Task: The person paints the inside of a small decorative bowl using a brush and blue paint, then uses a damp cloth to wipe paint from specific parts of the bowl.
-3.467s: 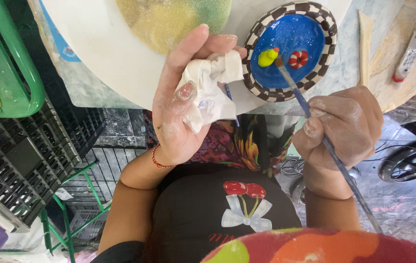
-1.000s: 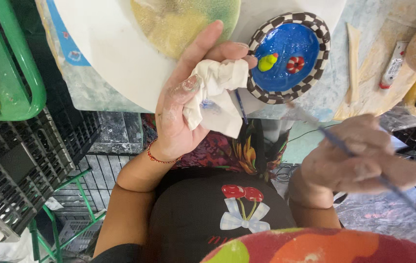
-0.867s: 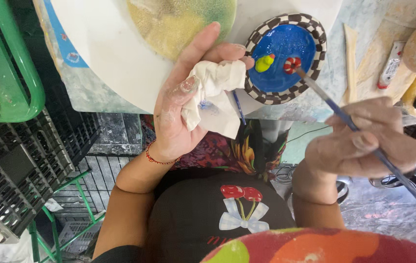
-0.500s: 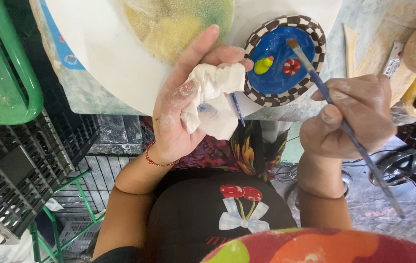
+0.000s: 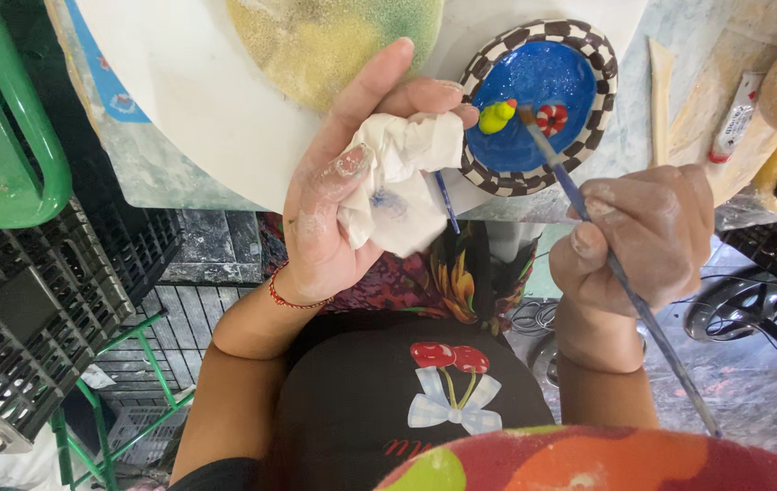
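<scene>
Blue-handled thin paintbrush (image 5: 620, 273) pinched in closed right hand (image 5: 638, 241), tip touching blue checker-rimmed ceramic dish (image 5: 534, 105) on table edge. Left hand (image 5: 343, 195) loosely curled around crumpled white cloth (image 5: 397, 182).

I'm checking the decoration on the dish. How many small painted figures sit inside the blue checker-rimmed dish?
2. A yellow figure lies left of centre in the blue checker-rimmed dish; a red-and-white striped round figure lies right of it, beside the thin paintbrush's tip.
</scene>
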